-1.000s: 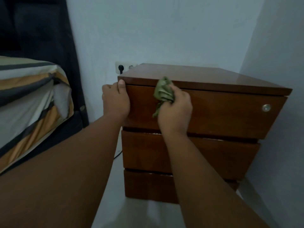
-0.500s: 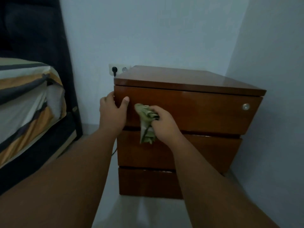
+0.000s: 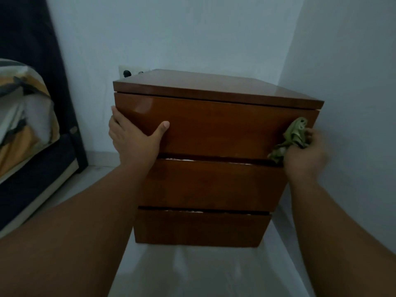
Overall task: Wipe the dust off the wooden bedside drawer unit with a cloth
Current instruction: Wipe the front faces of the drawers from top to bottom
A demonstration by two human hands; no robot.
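Your right hand (image 3: pixel 304 154) has its grip closed round the bunched green cloth (image 3: pixel 294 136), held against the right end of the wooden drawer unit's (image 3: pixel 214 129) top drawer front, while your left hand (image 3: pixel 135 142) braces the left corner, grip open, thumb flat on the front.

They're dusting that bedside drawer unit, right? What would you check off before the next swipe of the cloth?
1. Cloth in grip: the right hand holds the green cloth bunched. Ok.
2. Cloth on wood: it lies against the right end of the top drawer front. Ok.
3. Unit steadied: the left hand presses the drawer unit at its left corner, thumb on the front. Ok.
4. Room beside the right hand: the wall is near. Cannot tell.
5. Dust left on the middle drawer and bottom drawer: too dim. Cannot tell.
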